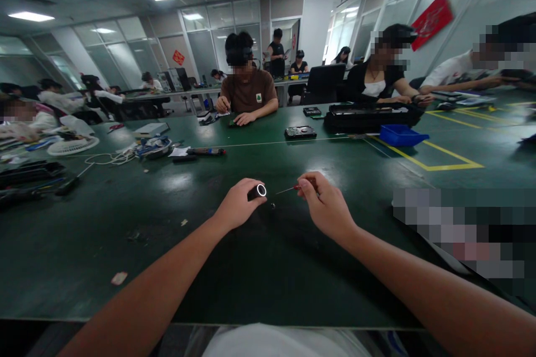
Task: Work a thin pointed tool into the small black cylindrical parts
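Note:
My left hand [243,201] is closed around a small black cylinder [255,192] whose end, facing right, shows a bright white ring. Across from it, my right hand [320,195] pinches a thin screwdriver [288,189] by its red handle. The metal shaft points left at the cylinder, and a small gap separates its tip from the ringed end. Just below that gap, a tiny shiny piece [273,206] lies on the green table [251,268].
Beyond my hands are a dark device [300,132], a blue tray [402,135] and a long black housing [372,118]. Cables [121,156] and a tool [207,151] lie at the left. Several people sit around the table.

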`<state>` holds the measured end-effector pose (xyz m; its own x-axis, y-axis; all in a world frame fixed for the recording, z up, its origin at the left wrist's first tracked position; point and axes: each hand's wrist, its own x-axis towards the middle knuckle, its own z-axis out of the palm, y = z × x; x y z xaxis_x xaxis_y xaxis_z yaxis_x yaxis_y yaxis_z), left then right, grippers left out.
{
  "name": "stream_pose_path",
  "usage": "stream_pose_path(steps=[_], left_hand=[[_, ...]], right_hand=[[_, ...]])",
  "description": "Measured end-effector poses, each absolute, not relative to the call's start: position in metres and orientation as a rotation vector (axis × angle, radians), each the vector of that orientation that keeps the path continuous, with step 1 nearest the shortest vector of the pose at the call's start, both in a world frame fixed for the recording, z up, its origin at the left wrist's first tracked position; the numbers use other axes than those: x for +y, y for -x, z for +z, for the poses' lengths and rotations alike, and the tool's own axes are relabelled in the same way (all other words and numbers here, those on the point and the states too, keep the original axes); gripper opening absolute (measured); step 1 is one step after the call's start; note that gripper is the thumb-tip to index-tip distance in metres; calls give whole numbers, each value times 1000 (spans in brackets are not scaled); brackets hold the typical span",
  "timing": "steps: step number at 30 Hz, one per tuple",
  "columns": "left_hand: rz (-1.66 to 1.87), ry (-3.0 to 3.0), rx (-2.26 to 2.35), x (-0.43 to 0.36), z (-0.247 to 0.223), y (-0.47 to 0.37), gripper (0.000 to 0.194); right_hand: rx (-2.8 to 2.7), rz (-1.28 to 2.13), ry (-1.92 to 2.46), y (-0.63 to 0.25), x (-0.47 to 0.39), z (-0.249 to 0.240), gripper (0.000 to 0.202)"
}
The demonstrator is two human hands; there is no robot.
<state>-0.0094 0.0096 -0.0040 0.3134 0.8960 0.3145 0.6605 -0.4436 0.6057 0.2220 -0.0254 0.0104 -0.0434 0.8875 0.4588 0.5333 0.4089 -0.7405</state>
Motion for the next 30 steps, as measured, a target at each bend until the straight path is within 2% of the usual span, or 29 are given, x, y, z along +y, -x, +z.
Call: stream_pose_path(steps=[5, 10, 18, 23, 30], left_hand=[[1026, -2021, 1414, 11, -4, 10, 38], [985, -1853, 1352, 8, 0, 9, 38], [414, -2216, 1495, -9, 15, -4, 19], [180, -2350, 1549, -12, 9, -19, 30], [90, -2503, 1506, -9, 8, -31, 29]], right_hand=[[-1682, 453, 1252, -222, -26, 12, 24], [-1654, 446, 1284, -224, -26, 13, 25], [-1651, 562, 1254, -224, -29, 14, 27], [-1684, 554, 1253, -222, -34, 17, 27], [-1661, 523, 1247, -223, -29, 15, 25]])
